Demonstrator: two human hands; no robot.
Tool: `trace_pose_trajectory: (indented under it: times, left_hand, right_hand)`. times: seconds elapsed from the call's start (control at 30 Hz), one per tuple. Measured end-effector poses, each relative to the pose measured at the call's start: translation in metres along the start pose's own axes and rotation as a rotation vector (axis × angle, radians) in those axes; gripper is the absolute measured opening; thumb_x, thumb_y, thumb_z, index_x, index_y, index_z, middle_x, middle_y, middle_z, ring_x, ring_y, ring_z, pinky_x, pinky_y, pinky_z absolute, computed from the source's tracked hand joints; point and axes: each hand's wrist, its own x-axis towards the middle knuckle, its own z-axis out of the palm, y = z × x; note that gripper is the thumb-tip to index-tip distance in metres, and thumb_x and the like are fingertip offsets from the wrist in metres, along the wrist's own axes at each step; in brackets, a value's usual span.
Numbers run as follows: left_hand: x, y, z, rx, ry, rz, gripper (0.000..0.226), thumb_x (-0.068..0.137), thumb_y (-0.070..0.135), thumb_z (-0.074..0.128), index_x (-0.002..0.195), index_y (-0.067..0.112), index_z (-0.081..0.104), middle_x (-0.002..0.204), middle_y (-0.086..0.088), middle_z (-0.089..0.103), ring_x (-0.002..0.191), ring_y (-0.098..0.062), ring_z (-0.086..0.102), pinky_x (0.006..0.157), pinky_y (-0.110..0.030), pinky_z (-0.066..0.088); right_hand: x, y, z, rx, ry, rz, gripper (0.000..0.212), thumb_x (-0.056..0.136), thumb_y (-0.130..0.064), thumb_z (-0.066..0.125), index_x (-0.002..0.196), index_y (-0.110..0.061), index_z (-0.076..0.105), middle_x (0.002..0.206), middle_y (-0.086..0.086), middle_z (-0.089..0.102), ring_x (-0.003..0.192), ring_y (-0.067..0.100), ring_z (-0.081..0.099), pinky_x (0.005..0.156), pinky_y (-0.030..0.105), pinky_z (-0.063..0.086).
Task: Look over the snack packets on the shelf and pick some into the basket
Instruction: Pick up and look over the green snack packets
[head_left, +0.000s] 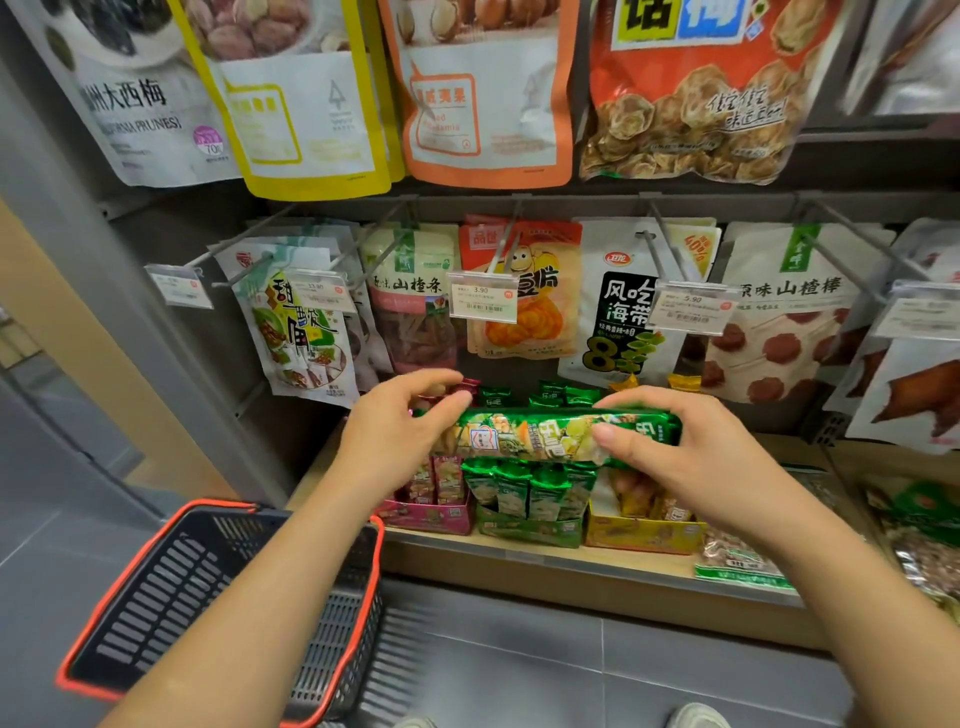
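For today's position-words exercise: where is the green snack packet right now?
Head view, centre: the green snack packet is held sideways between the left hand and right hand, above the green display box.

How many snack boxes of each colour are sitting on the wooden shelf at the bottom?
Pink box: 1
Green box: 1
Yellow box: 1
Total: 3
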Motion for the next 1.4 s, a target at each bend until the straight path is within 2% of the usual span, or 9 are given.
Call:
trace_pose_trajectory:
  times: [0.13,0.5,0.63,0.8,0.93,1.07,1.17,1.27,1.4]
  left_hand:
    - [-0.013,0.010,0.006,0.094,-0.184,0.177,0.039,0.077,0.060,0.061,0.108,0.039,0.072,0.101,0.028,0.069,0.097,0.010,0.061,0.086,-0.023,0.051]
    - [-0.018,0.013,0.018,0.203,-0.215,0.320,0.036,0.091,0.016,0.066,0.122,0.033,0.065,0.097,0.006,0.075,0.063,0.010,0.059,0.060,-0.007,0.044]
    - [-0.026,0.018,0.031,0.219,-0.402,0.339,0.047,0.091,0.035,0.062,0.137,0.041,0.050,0.128,0.016,0.063,0.112,-0.004,0.061,0.098,-0.034,0.048]
    - [-0.029,0.022,0.041,0.249,-0.382,0.429,0.057,0.093,0.037,0.060,0.144,0.045,0.035,0.136,0.015,0.056,0.118,-0.002,0.056,0.100,-0.031,0.045]
    - [-0.031,0.024,0.041,0.302,-0.381,0.526,0.067,0.092,0.026,0.063,0.144,0.051,0.029,0.132,0.011,0.060,0.098,0.007,0.057,0.082,-0.015,0.043]
    - [-0.030,0.022,0.045,0.347,-0.389,0.578,0.064,0.092,0.019,0.062,0.146,0.042,0.036,0.127,0.008,0.064,0.102,0.014,0.038,0.069,-0.002,0.034]
    - [-0.028,0.024,0.049,0.352,-0.336,0.600,0.060,0.089,0.025,0.068,0.142,0.037,0.044,0.125,0.007,0.066,0.101,0.009,0.050,0.080,-0.013,0.044]
    - [-0.024,0.025,0.052,0.333,-0.248,0.531,0.055,0.080,0.045,0.073,0.132,0.033,0.057,0.119,0.006,0.069,0.101,-0.009,0.065,0.088,-0.032,0.051]
    - [-0.014,0.022,0.053,0.493,-0.259,0.488,0.064,0.077,0.072,0.049,0.122,0.029,0.060,0.108,0.003,0.072,0.098,-0.017,0.065,0.080,-0.036,0.053]
  right_hand:
    - [0.001,-0.003,-0.002,0.149,0.048,0.036,0.032,0.077,-0.038,0.069,0.100,-0.016,0.068,0.075,0.004,0.074,0.060,0.027,0.071,0.050,0.028,0.056]
    - [0.001,-0.002,0.000,0.183,0.069,0.056,0.033,0.074,-0.047,0.066,0.092,-0.019,0.066,0.069,-0.005,0.071,0.056,0.025,0.069,0.048,0.027,0.055]
    - [0.002,0.000,0.008,0.055,0.117,0.027,0.032,0.077,-0.055,0.061,0.093,-0.028,0.060,0.073,0.002,0.069,0.056,0.024,0.068,0.051,0.035,0.057]
    - [0.000,0.000,0.015,0.022,0.049,-0.003,0.035,0.073,-0.065,0.052,0.097,-0.039,0.050,0.077,0.000,0.064,0.057,0.012,0.064,0.049,0.026,0.051]
    - [0.000,0.002,0.015,-0.058,-0.088,0.036,0.049,0.072,-0.075,0.039,0.108,-0.042,0.044,0.072,0.002,0.057,0.060,0.018,0.057,0.065,0.051,0.052]
    - [0.001,0.004,0.005,-0.097,-0.200,0.129,0.070,0.068,-0.076,0.046,0.128,-0.042,0.038,0.103,-0.004,0.062,0.084,0.013,0.068,0.071,0.036,0.060]
    - [0.002,0.006,-0.001,-0.107,-0.126,0.081,0.054,0.081,-0.049,0.066,0.130,-0.035,0.046,0.109,-0.008,0.061,0.087,0.009,0.068,0.071,0.032,0.061]
    - [0.002,0.005,0.000,-0.101,0.065,-0.042,0.034,0.082,-0.029,0.074,0.114,-0.030,0.061,0.100,-0.006,0.067,0.082,0.010,0.069,0.067,0.030,0.060]
    - [-0.006,-0.004,0.003,-0.302,0.313,-0.298,0.031,0.082,-0.040,0.070,0.111,-0.028,0.066,0.083,-0.022,0.067,0.078,-0.005,0.063,0.067,0.011,0.048]
